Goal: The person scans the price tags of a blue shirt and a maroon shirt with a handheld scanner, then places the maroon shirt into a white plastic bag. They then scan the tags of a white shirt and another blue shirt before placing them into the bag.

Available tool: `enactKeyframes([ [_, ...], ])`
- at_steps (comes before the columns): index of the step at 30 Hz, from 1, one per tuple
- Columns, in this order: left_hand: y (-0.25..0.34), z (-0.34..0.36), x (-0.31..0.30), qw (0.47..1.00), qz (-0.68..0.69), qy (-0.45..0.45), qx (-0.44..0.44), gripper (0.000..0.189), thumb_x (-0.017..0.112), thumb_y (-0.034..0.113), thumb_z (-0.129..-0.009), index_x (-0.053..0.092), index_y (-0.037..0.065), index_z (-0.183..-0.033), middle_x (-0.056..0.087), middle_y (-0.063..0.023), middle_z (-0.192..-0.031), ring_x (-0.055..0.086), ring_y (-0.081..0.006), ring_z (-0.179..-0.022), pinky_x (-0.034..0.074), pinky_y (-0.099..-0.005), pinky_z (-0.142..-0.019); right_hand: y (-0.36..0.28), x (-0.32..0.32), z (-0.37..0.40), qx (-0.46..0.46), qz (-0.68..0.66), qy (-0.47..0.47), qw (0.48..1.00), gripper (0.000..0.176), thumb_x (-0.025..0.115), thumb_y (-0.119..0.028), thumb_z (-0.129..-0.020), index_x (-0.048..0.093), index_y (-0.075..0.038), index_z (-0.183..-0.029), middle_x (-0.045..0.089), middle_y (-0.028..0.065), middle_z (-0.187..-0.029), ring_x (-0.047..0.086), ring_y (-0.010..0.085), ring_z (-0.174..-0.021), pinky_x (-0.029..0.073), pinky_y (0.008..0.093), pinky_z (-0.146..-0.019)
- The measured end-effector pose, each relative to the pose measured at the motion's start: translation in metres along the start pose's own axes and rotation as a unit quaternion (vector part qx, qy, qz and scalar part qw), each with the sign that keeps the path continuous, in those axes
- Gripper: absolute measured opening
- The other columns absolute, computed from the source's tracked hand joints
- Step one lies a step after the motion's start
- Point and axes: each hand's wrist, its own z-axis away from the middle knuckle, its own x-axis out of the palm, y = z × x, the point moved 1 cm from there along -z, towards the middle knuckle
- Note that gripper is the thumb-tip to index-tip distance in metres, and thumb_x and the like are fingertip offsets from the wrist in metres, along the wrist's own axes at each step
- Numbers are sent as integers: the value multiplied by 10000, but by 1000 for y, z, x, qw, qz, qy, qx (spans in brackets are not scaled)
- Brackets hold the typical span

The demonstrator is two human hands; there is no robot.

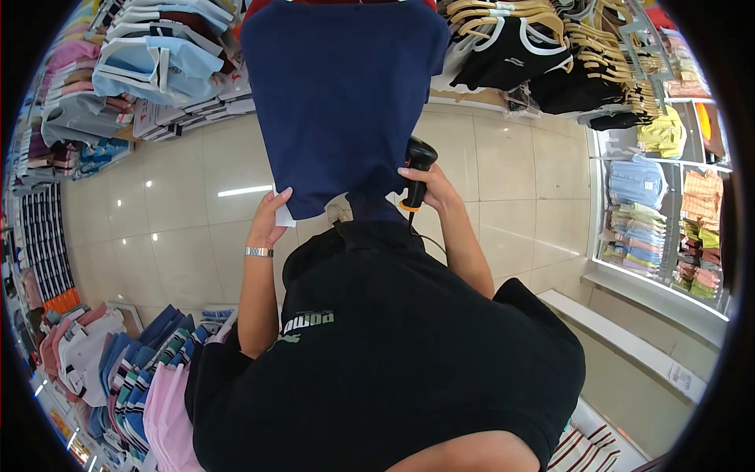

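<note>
A navy blue shirt hangs in front of me, its upper end against the clothes at the rack. My left hand pinches the shirt's lower left edge, thumb on top. A white tag or paper sticks out just beside those fingers. My right hand is wrapped round the handle of a black barcode scanner with an orange-yellow base, and its thumb reaches the shirt's lower right edge. A thin black cable runs down from the scanner. The fingers behind the fabric are hidden.
Hangers with black tank tops fill the rack at the upper right; light blue shirts hang at the upper left. Folded clothes sit on lit shelves to the right. Pink shirts hang close at the lower left. Tiled floor lies below.
</note>
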Motion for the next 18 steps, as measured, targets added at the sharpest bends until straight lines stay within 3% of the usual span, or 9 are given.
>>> enactKeyframes([
  [7,15,8,15,998,-22,9,58,314,613,136,-972,577,-10,-1248,658,-107,-1220,649,-207,-1116,513,-359,-984,-3,20,7,-33,-19,12,999,384,792,-39,-791,604,-11,-1124,585,44,-1008,602,163,-933,503,316,-825],
  [11,37,8,9,994,-22,31,98,304,610,130,-973,580,-10,-1242,665,-107,-1199,656,-199,-1092,522,-345,-954,-13,-1,1,-108,86,106,985,321,805,-60,-782,642,26,-1044,624,59,-910,623,165,-815,517,304,-777],
  [14,51,10,6,992,-49,56,106,307,626,130,-968,583,-24,-1230,672,-106,-1173,659,-184,-1064,523,-320,-931,-28,-16,0,-135,146,134,971,304,817,-72,-773,653,28,-1009,630,52,-904,620,156,-829,504,292,-756],
  [15,55,11,7,990,-64,66,108,311,634,131,-965,584,-29,-1226,672,-106,-1169,658,-182,-1061,521,-316,-932,-35,-16,2,-169,210,167,948,254,814,-80,-780,660,16,-957,629,36,-819,613,134,-724,485,276,-654],
  [18,60,8,1,983,-105,91,121,330,658,135,-953,592,-57,-1212,672,-115,-1167,656,-177,-1037,511,-306,-929,-51,-21,6,-146,239,192,941,224,812,-84,-784,659,3,-922,620,23,-731,577,116,-589,446,274,-545],
])
